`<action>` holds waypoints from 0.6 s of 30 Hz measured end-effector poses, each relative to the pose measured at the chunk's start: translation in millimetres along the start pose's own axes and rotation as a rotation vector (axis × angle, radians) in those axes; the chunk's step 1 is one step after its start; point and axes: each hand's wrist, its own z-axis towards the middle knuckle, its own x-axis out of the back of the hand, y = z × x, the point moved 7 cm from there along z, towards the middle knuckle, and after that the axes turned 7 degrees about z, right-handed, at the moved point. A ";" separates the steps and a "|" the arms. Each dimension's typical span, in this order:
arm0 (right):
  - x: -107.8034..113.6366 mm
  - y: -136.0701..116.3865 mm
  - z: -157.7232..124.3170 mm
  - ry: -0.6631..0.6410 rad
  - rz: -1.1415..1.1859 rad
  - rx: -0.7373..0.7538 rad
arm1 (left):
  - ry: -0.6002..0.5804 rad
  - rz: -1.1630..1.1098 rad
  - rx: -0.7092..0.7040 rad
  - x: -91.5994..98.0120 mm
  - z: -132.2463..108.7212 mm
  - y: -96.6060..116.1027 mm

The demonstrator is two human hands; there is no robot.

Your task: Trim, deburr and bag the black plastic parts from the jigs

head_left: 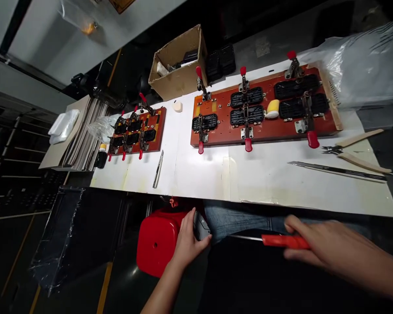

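Observation:
Below the table edge, my left hand [185, 242] grips a small dark grey plastic part [201, 226] above my lap. My right hand [314, 242], a little blurred, holds the red handle of a screwdriver [283, 241]. Its thin metal shaft points left toward the grey part, and the tip stops short of it. On the white tabletop ahead sits a large reddish-brown fixture board [221, 138] with red-handled toggle clamps and black plastic parts. A smaller fixture board [160, 131] of the same kind lies to the left.
A red stool [157, 244] stands at lower left. A utility knife [158, 169] lies mid-table; a long knife [337, 171] and nippers [356, 152] lie at right. Behind are a cardboard box [173, 87] and plastic bags [370, 69]. A yellow-white piece [273, 108] rests on the large board.

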 end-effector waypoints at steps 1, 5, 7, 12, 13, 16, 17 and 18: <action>1.6 -9.9 11.1 -0.073 -0.035 0.031 | -0.018 -0.005 -0.008 -2.4 -0.2 -0.9; 12.3 -45.2 35.0 -0.173 -0.125 0.131 | -0.065 -0.022 -0.031 -9.4 -5.5 2.5; 14.5 -52.2 38.0 -0.169 -0.142 0.129 | -0.091 -0.027 -0.053 -13.7 -7.3 7.4; 15.9 -49.4 37.7 -0.104 -0.053 0.159 | -0.150 -0.022 -0.111 -20.1 -0.6 14.4; 18.4 -47.1 36.7 -0.076 -0.036 0.153 | -0.159 -0.028 -0.124 -19.6 2.4 14.7; 27.0 -43.6 26.9 -0.058 -0.018 0.152 | -0.167 -0.033 -0.165 -15.7 15.0 15.3; 29.5 -44.4 20.7 -0.076 -0.011 0.181 | -0.160 -0.017 -0.178 -14.6 21.2 15.5; 32.3 -44.8 12.9 -0.088 -0.006 0.221 | -0.157 0.006 -0.194 -14.9 28.3 16.1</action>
